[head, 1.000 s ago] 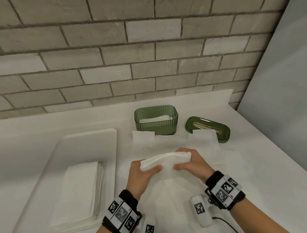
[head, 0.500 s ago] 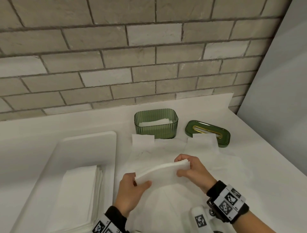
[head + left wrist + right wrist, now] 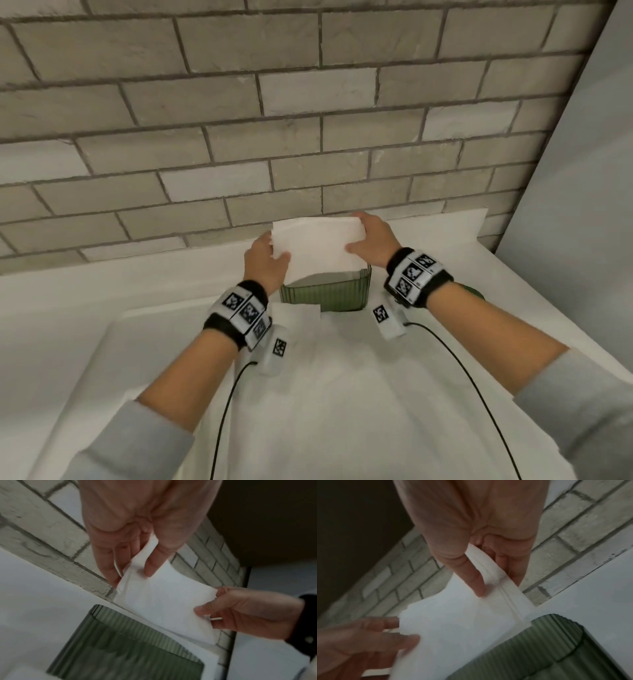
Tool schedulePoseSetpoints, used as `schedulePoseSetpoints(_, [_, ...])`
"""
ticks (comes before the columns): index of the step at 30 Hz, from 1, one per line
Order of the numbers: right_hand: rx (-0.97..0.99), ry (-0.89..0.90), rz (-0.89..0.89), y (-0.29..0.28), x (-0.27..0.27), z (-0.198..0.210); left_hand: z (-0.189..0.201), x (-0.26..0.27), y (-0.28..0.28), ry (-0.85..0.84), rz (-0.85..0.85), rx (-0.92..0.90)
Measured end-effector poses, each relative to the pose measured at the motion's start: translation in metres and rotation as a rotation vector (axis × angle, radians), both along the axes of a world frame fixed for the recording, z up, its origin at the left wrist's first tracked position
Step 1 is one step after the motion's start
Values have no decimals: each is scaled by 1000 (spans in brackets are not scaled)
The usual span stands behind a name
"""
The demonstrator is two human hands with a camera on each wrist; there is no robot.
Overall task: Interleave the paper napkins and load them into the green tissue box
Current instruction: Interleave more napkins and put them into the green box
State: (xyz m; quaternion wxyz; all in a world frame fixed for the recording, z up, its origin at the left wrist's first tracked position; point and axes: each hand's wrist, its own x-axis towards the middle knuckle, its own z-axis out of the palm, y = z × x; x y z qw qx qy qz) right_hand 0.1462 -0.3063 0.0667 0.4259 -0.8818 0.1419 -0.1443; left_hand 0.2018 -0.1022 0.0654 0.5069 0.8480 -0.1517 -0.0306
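Note:
A folded bundle of white napkins [image 3: 317, 245] hangs tilted over the open top of the green ribbed tissue box [image 3: 325, 294]. My left hand [image 3: 265, 262] pinches its left end, thumb on top and fingers beneath. My right hand [image 3: 371, 241] pinches the right end the same way. The left wrist view has the napkin bundle [image 3: 164, 601] between the left hand [image 3: 132, 572] and the right hand [image 3: 240, 609], above the box [image 3: 130, 649]. From the right wrist, the napkin bundle [image 3: 462, 628] hangs beside the box [image 3: 547, 649], held by my right hand [image 3: 496, 585].
A brick wall [image 3: 274, 120] rises right behind the box. The white counter [image 3: 68, 298] stretches left. Spread napkin sheets [image 3: 342, 377] cover the counter between my forearms. The green lid [image 3: 474, 291] is mostly hidden behind my right wrist. A grey panel [image 3: 582, 171] stands at right.
Both hands have lifted the napkin bundle off the counter and carried it away from me to just above the green box. The camera has moved forward, and the tray's napkin stack has left view.

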Motion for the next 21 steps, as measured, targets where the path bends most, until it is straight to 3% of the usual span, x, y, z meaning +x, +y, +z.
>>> schedulePoseSetpoints(3, [-1, 59, -22, -13, 22, -10, -14, 24, -18, -3, -53, 54])
schedulePoseSetpoints(8, [-138, 76, 25, -19, 26, -41, -47, 39, -31, -101, -100, 311])
schedulePoseSetpoints(13, [-266, 121, 63, -15, 24, -47, -47, 30, -42, -197, -141, 539])
schedulePoseSetpoints(16, [-389, 110, 64, -11, 8, -39, -36, 10, -40, -346, -189, 717])
schedulePoseSetpoints(19, [-382, 60, 122, 5, -29, -27, -22, -23, -27, -419, -226, 604])
schedulePoseSetpoints(21, [-337, 151, 204, 16, -61, -22, -19, -53, -17, -390, -321, 528])
